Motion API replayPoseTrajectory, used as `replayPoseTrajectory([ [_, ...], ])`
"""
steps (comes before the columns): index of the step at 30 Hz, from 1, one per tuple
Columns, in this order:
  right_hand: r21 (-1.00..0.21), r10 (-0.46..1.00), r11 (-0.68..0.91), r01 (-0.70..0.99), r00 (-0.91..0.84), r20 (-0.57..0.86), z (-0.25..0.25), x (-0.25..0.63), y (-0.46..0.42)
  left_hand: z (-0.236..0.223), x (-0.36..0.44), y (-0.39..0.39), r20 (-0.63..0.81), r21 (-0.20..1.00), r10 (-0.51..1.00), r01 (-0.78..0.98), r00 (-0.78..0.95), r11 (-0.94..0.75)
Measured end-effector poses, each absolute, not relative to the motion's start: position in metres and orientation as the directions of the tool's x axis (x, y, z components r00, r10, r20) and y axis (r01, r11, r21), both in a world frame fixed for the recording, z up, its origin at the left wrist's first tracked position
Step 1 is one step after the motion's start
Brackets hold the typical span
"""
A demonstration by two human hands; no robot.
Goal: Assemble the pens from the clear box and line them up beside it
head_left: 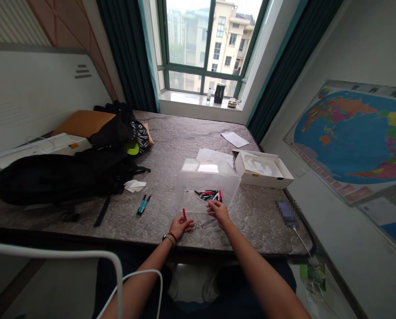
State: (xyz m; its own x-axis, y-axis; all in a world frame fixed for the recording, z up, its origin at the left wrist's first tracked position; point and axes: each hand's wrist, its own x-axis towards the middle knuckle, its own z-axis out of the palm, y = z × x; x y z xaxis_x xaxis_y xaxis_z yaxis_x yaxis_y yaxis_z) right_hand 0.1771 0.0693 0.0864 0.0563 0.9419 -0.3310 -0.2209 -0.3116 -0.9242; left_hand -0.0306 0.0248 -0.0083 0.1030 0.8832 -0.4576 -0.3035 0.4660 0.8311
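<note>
A red pen (184, 214) stands up from my left hand (180, 227), whose fingers are closed around its lower part just in front of the clear plastic box (181, 184). Inside the box lies a loose heap of pens (209, 194) in black, red, teal and white. My right hand (219, 213) is at the box's near edge, beside the heap. Its fingers are curled together; whether they pinch a pen is too small to make out. Two teal-and-black pens (143, 205) lie side by side on the table to the left.
A black bag (48, 177) and a crumpled tissue (135, 185) lie left on the grey table (178, 133). An open white carton (264, 177), paper sheets (234, 139) and a blurred phone (287, 214) with a cable are on the right. A white tubular frame (68, 252) crosses the lower left.
</note>
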Motion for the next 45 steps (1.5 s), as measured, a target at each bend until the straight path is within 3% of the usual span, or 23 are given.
replayPoseTrajectory([
  [3,-0.904,0.925,-0.218,-0.368,0.217,-0.312,0.094,0.184,0.086,-0.005,-0.028,0.022,-0.436,0.878,0.894,-0.169,0.102,0.448],
  [5,-0.916,0.912,-0.234,-0.327,0.252,-0.323,0.086,0.183,0.083,-0.005,-0.025,0.019,-0.413,0.906,0.905,-0.055,0.107,0.420],
  [9,-0.922,0.924,-0.372,-0.111,0.055,-0.379,0.052,0.170,0.047,-0.004,-0.020,0.013,-0.342,0.936,0.931,0.136,0.125,0.325],
  [12,-0.951,0.947,-0.310,-0.020,-0.093,-0.307,0.033,0.157,0.019,0.000,-0.019,0.011,-0.263,0.909,0.951,0.371,0.159,0.189],
  [16,-0.981,0.974,-0.183,0.068,-0.123,-0.190,0.028,0.146,0.009,0.008,-0.018,0.013,-0.163,0.817,0.971,0.576,0.176,0.033],
  [22,-0.985,0.985,-0.160,0.061,-0.060,-0.163,0.040,0.148,0.019,0.010,-0.015,0.012,-0.097,0.856,0.980,0.517,0.172,-0.005],
  [27,-0.976,0.977,-0.214,0.034,-0.017,-0.215,0.041,0.151,0.019,0.010,-0.014,0.013,-0.142,0.894,0.984,0.442,0.111,0.079],
  [29,-0.948,0.949,-0.310,-0.076,0.032,-0.313,0.035,0.154,0.016,0.010,-0.015,0.014,-0.173,0.894,0.981,0.431,0.092,0.118],
  [32,-0.826,0.874,-0.426,-0.369,0.067,-0.480,0.023,0.163,0.009,0.007,-0.017,0.014,-0.246,0.915,0.962,0.356,0.122,0.189],
  [34,-0.729,0.843,-0.435,-0.528,0.046,-0.536,0.018,0.171,0.006,0.004,-0.018,0.014,-0.273,0.931,0.952,0.289,0.138,0.224],
  [37,-0.634,0.828,-0.437,-0.638,-0.008,-0.561,0.017,0.182,0.004,0.000,-0.017,0.014,-0.263,0.939,0.958,0.260,0.119,0.225],
  [41,-0.589,0.823,-0.435,-0.681,-0.035,-0.566,0.021,0.185,0.004,-0.001,-0.015,0.013,-0.267,0.938,0.958,0.258,0.105,0.233],
  [45,-0.668,0.857,-0.448,-0.593,-0.072,-0.511,0.020,0.177,0.000,0.003,-0.017,0.013,-0.275,0.949,0.950,0.199,0.146,0.244],
])
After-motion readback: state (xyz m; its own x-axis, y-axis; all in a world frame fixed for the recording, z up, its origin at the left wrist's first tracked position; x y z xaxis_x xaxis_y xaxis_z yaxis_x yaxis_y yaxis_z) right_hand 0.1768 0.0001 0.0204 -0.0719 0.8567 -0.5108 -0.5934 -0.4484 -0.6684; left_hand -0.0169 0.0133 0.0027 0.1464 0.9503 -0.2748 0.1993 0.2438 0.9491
